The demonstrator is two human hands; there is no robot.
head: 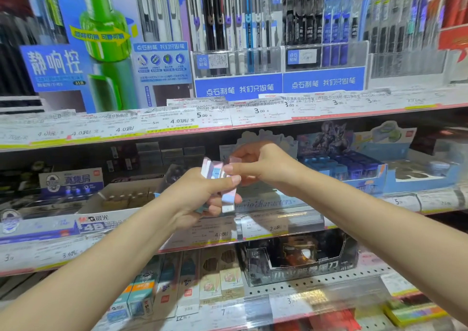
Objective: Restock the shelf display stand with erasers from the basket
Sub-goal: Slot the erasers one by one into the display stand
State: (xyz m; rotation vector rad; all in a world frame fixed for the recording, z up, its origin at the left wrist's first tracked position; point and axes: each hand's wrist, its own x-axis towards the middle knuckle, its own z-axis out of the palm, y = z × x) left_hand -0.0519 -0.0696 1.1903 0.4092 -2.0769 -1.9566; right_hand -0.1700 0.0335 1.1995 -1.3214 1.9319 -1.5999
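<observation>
In front of the middle shelf, the left hand (202, 194) grips a small stack of pastel erasers (215, 178), fingers curled round them. The right hand (263, 166) pinches one pink eraser (235, 161) off the top, thumb and fingertips closed on it. To place it well, I judge it should go upright into the pale display stand (266, 196) just behind, squared against its neighbours. The basket is not in view.
</observation>
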